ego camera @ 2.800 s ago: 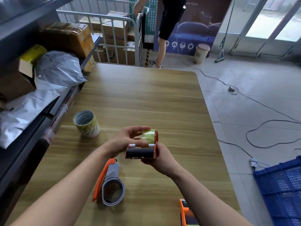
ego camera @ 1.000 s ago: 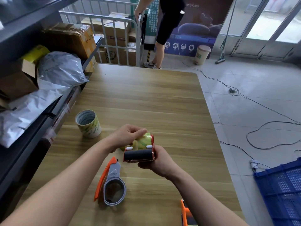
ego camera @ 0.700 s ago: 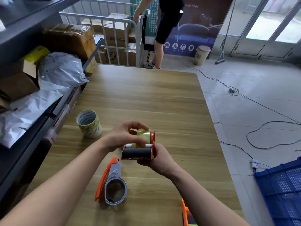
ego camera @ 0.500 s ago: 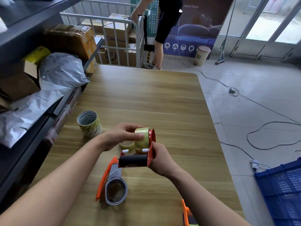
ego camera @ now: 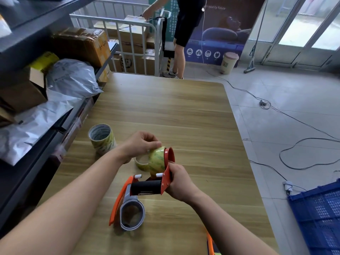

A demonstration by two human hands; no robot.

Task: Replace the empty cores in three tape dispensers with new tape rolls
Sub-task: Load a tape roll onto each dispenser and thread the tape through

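Observation:
My right hand [ego camera: 178,183] grips a red tape dispenser [ego camera: 165,173] by its side plate, above the middle of the wooden table [ego camera: 165,111]. A yellowish tape roll [ego camera: 156,162] sits on its hub. My left hand [ego camera: 139,146] pinches the top of that roll with thumb and fingers. A thin empty core [ego camera: 141,163] lies on the table just behind the dispenser. An orange and grey dispenser [ego camera: 128,208] lies flat in front of it. The orange edge of a third dispenser [ego camera: 209,243] shows at the bottom of the frame. A stack of new tape rolls [ego camera: 102,138] stands at the left.
Shelves with parcels and grey bags [ego camera: 60,85] run along the table's left edge. A blue crate [ego camera: 320,218] stands on the floor at the right, with cables [ego camera: 294,153] beyond it. A person [ego camera: 184,34] stands by a metal cart [ego camera: 128,43] past the far end.
The red dispenser has turned so its side plate faces right and sunk a little toward the table. My left hand has shifted onto the top of the roll. The thin core now shows behind it.

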